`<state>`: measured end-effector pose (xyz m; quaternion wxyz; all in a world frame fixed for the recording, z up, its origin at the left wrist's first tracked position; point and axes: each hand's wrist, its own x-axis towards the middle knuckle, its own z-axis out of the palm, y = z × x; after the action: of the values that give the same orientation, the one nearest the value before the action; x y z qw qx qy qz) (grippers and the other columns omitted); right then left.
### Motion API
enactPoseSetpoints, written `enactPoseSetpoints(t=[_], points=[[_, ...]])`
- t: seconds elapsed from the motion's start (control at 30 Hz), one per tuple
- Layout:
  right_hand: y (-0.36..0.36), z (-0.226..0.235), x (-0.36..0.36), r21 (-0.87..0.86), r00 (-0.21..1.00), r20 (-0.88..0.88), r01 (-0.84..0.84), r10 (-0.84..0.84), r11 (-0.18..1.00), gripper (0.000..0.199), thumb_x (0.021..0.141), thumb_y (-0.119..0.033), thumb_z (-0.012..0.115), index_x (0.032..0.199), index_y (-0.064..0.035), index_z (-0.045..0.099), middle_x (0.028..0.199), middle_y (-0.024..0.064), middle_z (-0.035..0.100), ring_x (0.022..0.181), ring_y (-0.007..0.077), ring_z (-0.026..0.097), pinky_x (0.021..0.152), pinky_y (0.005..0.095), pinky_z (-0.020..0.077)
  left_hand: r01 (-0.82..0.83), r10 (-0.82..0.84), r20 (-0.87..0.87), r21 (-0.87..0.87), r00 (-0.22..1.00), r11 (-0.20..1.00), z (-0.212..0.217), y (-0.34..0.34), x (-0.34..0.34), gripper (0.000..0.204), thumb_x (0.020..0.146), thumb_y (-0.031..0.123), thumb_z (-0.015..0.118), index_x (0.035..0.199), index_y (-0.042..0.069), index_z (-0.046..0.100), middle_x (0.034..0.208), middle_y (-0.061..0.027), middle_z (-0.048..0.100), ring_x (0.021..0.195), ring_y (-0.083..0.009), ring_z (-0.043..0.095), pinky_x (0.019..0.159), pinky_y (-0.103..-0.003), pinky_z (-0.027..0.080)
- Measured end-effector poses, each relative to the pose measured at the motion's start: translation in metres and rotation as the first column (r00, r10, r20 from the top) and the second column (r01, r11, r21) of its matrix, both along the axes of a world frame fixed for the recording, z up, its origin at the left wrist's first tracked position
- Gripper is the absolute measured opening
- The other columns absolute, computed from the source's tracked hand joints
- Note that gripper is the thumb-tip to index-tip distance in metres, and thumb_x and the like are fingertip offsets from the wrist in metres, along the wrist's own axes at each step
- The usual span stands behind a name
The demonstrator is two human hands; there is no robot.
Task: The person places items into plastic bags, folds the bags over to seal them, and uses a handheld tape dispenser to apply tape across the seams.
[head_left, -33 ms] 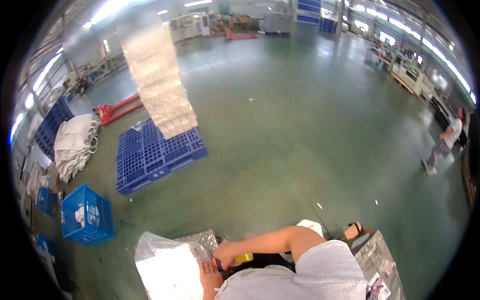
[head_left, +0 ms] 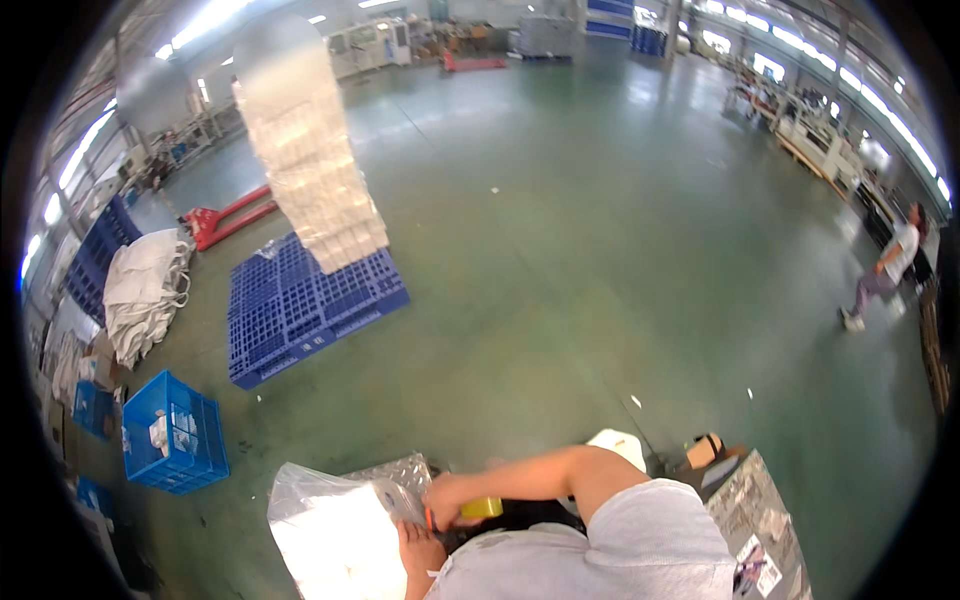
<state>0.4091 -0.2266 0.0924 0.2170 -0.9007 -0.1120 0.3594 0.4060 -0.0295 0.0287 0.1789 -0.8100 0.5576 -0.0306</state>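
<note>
A white bundle in a clear plastic bag (head_left: 340, 535) lies in front of me at the lower left, its top overexposed. My left hand (head_left: 419, 550) rests on the bundle's right edge, fingers stretched out. Just beyond it, my right hand (head_left: 447, 497) is closed at the same edge, with the forearm crossing from the right. A small orange-red part of something shows at its fingers; the rest is hidden. Beneath the right forearm is a yellow object (head_left: 483, 508), only partly visible. Crinkled clear plastic (head_left: 408, 470) lies behind the bundle.
A blue pallet (head_left: 310, 318) bears a tall pale stack (head_left: 312, 160). Left of them are a red pallet jack (head_left: 215, 225), a pile of white sacks (head_left: 145, 290) and a blue crate (head_left: 175, 435). A plastic-covered surface (head_left: 755, 525) stands right; a person (head_left: 885, 268) is farther off.
The view has shifted slightly. My right hand sits a touch higher, and less of the orange object shows. My left hand stays on the bundle.
</note>
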Motion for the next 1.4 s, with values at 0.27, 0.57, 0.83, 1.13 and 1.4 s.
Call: enactPoseSetpoints(t=[0.27, 0.57, 0.83, 1.13, 1.4], points=[[-0.019, -0.102, -0.059, -0.373, 0.990, 0.007, 0.134, -0.142, 0.918, 0.026, 0.065, -0.023, 0.071, 0.088, -0.0118, 0.070, 0.091, 0.0050, 0.068, 0.085, 0.0234, 0.065, 0.056, 0.0443, 0.0538, -0.097, 0.111, -0.274, 0.065, 0.955, 0.993, 0.015, -0.014, 0.008, 0.043, 0.078, 0.046, 0.057, 0.074, 0.005, 0.069, 0.068, -0.0116, 0.066, 0.084, -0.0267, 0.062, 0.104, -0.046, 0.017], [-0.027, -0.094, -0.089, -0.251, 0.932, 0.060, 0.361, -0.357, 0.898, 0.061, 0.065, -0.027, 0.068, 0.122, -0.0148, 0.053, 0.091, 0.0077, 0.066, 0.085, 0.0280, 0.064, 0.064, 0.0440, 0.0507, -0.222, 0.009, -0.572, -0.305, 0.820, 0.926, 0.000, 0.002, 0.022, 0.026, 0.084, 0.029, 0.052, 0.080, 0.009, 0.067, 0.065, -0.0083, 0.063, 0.063, -0.0190, 0.062, 0.079, -0.035, 0.043], [-0.054, -0.013, -0.103, 0.073, 0.699, 0.251, 0.676, -0.670, 0.733, 0.078, 0.063, -0.033, 0.065, 0.135, -0.0187, 0.037, 0.088, 0.0162, 0.062, 0.083, 0.0349, 0.061, 0.067, 0.0443, 0.0495, -0.817, -0.072, -0.997, -0.072, 0.037, 0.572, 0.107, -0.004, 0.029, 0.034, 0.090, 0.028, 0.051, 0.092, -0.004, 0.062, 0.083, -0.0117, 0.065, 0.078, -0.0198, 0.060, 0.073, -0.031, 0.046], [-0.021, 0.067, -0.068, 0.471, 0.611, 0.316, 0.563, -0.726, 0.679, 0.081, 0.065, -0.033, 0.062, 0.138, -0.0189, 0.031, 0.093, 0.0176, 0.062, 0.083, 0.0354, 0.060, 0.071, 0.0413, 0.0478, -0.915, -0.166, -0.982, -0.147, 0.089, 0.375, 0.111, 0.030, 0.041, 0.036, 0.092, 0.033, 0.047, 0.088, 0.001, 0.061, 0.083, -0.0056, 0.060, 0.078, -0.0149, 0.056, 0.072, -0.028, 0.045], [0.018, 0.093, -0.062, 0.714, 0.679, 0.311, 0.295, -0.665, 0.635, 0.076, 0.065, -0.027, 0.066, 0.134, -0.0153, 0.038, 0.091, 0.0171, 0.062, 0.082, 0.0354, 0.060, 0.069, 0.0387, 0.0463, -0.964, -0.394, -0.896, 0.116, -0.206, 0.240, 0.112, 0.049, 0.048, 0.064, 0.087, 0.062, 0.038, 0.096, 0.001, 0.057, 0.083, -0.0072, 0.060, 0.077, -0.0179, 0.057, 0.069, -0.030, 0.046]])
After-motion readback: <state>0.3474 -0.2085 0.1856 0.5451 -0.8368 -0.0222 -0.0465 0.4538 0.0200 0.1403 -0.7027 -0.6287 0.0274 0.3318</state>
